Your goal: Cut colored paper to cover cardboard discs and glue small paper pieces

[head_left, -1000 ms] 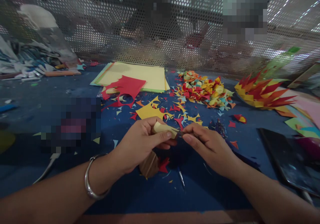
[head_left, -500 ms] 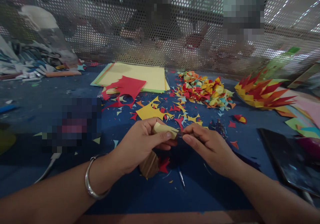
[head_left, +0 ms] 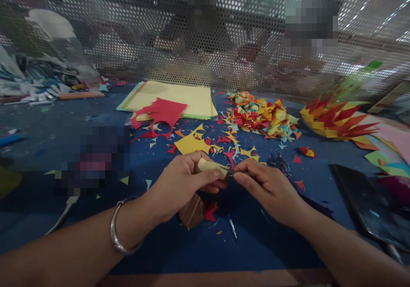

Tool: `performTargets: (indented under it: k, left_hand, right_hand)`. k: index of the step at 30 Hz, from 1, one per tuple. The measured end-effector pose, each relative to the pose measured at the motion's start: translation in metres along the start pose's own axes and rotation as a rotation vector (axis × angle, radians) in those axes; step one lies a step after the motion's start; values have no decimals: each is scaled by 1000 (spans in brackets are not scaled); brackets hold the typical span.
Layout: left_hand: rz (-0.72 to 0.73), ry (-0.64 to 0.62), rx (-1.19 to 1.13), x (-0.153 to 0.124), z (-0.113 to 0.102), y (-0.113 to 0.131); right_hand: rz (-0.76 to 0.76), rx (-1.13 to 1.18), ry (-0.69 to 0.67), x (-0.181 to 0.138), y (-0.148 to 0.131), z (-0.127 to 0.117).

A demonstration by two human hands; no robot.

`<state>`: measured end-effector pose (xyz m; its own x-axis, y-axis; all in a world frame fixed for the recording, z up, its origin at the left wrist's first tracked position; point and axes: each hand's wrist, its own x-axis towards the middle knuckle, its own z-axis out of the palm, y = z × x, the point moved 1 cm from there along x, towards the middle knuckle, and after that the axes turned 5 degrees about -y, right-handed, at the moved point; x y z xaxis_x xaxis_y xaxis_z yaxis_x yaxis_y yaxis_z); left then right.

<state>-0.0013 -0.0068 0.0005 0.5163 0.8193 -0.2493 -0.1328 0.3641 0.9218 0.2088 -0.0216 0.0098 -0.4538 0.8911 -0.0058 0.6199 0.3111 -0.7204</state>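
My left hand (head_left: 182, 180) is closed around a small folded piece of pale yellow paper (head_left: 209, 166), thumb pressed on top. My right hand (head_left: 265, 184) pinches the paper's right tip, where a small dark thing shows between the fingers; I cannot make out what it is. Both hands hover just above the blue table (head_left: 179, 244). A brown folded paper piece (head_left: 191, 212) and a red scrap (head_left: 210, 212) lie under my left hand. A thin metal tool (head_left: 232, 228) lies on the table below my hands.
Yellow paper sheets (head_left: 179, 97) with a cut red sheet (head_left: 162, 111) lie at the back. A heap of coloured scraps (head_left: 262, 116) and a spiky red-and-yellow paper piece (head_left: 336, 118) sit to the right. A dark phone (head_left: 368, 203) lies at right. A perforated metal screen (head_left: 128, 43) stands behind.
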Motion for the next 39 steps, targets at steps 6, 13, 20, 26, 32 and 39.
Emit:
performTargets:
  k: [6,13,20,26,32,39]
  left_hand:
    - [-25,24,-50,0,2,2]
    - [-27,28,-59,-2,3,3]
    - [-49,28,-79,-1,5,2]
    - [-47,17,-91,-1,5,0]
    - [-25,-12,-63,0,3,-1]
    - [-43,-25,-50,-1,4,0]
  right_hand:
    - [11,-17,9,0,2,0]
    - [17,-32,22,0,2,1]
    - [25,-33,14,0,1,2]
    - [9,-27,19,0,0,3]
    - [7,-31,22,0,1,2]
    - [6,-50,10,0,-3,2]
